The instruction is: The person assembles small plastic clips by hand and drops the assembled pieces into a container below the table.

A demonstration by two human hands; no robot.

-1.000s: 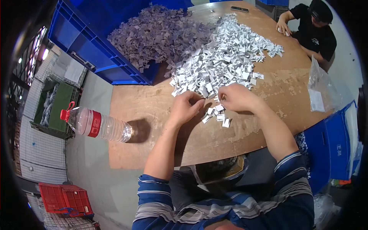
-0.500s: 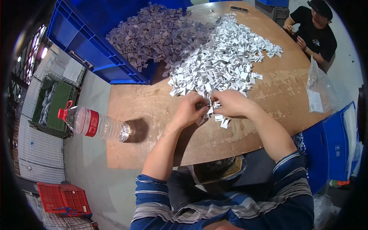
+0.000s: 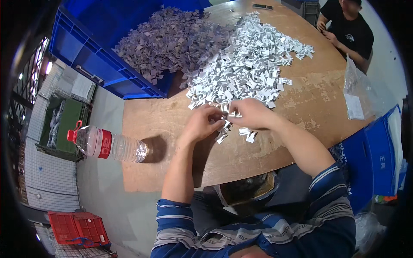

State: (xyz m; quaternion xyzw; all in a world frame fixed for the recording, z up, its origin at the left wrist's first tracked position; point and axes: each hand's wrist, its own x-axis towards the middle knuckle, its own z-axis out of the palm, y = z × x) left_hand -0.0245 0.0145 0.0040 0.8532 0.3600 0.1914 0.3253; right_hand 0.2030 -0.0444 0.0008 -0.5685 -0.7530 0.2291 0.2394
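Note:
A heap of small, flat white pieces [image 3: 241,64] spreads across the wooden table [image 3: 275,150]; their exact kind is too small to tell. At its near edge my two hands meet, fingertips almost touching. My right hand [image 3: 251,113] is closed in a pinch on a small white piece [image 3: 234,115]. Thumb and fingers of my left hand [image 3: 201,123] curl together at another small white piece, partly hidden by the fingers. A few loose white pieces [image 3: 247,134] lie on the wood just below my hands.
A large blue crate [image 3: 107,60] lies tipped at the far left, with more pieces spilling from it. A large water bottle [image 3: 107,144] is at the left table edge. Clear plastic bag [image 3: 355,96] lies right. Another person [image 3: 346,30] sits at the far right.
Both hands have shifted slightly left, along with a small shift of the view. More of the loose pieces below my right hand now show.

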